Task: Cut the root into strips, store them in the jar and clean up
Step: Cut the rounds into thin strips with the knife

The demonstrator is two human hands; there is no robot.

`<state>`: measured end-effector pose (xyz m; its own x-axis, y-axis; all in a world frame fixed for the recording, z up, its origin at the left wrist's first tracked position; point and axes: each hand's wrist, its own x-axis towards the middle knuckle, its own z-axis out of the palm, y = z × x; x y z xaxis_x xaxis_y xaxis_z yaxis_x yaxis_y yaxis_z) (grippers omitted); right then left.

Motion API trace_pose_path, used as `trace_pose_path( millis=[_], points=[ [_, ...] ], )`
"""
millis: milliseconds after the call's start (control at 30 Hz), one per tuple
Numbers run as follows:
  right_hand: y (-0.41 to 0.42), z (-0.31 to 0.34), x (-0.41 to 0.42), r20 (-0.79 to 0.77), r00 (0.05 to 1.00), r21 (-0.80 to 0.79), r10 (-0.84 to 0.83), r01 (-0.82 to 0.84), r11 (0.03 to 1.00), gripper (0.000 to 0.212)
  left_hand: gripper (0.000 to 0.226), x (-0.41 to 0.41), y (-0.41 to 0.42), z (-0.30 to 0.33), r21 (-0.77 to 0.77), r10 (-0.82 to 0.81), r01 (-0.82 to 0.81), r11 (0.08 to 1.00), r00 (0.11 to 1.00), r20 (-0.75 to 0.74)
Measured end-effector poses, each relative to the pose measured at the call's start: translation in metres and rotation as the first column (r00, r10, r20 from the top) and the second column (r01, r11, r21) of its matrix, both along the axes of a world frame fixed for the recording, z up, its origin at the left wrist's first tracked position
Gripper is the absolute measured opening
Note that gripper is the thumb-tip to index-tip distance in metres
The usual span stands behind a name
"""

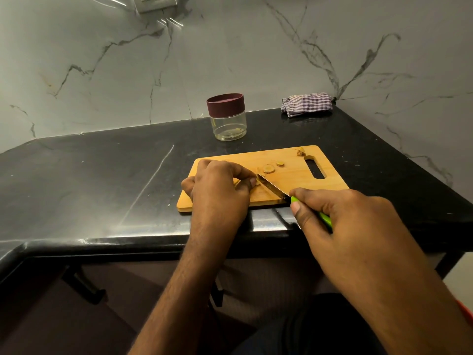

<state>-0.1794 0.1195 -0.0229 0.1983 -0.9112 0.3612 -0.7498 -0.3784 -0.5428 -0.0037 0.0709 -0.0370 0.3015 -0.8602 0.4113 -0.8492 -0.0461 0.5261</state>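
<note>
The left hand [220, 185] pins the root [256, 183] on the board [289, 175] to steady it while the right hand [340, 216] grips the knife [273, 188] mid-slice, with the lidded jar [227, 119] waiting on the desk [102, 175].

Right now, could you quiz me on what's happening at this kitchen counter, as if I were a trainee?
1. True or false: the jar has its lid on.
2. Which hand grips the knife? A) left hand B) right hand
3. Fill in: the checked cloth lies on the counter in the far ___ corner, by the wall.

Key
1. True; the dark red lid sits on the jar, behind the cutting board.
2. B; the left hand holds the root at the blade, with cut slices beyond.
3. Right.
</note>
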Motion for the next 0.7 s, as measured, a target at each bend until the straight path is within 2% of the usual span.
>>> trace_pose_path(
  millis=[467,700],
  points=[
    [-0.010,-0.009,0.009,0.045,0.998,0.007,-0.052,0.051,0.999,0.035,0.011,0.001,-0.002,-0.003,-0.039,-0.001,0.003,0.999,0.999,0.038],
    [-0.024,-0.007,0.024,-0.019,0.998,0.024,-0.054,0.054,0.998,0.036,0.008,-0.001,-0.001,-0.002,-0.064,0.004,-0.001,0.998,0.999,0.040]
  ],
)
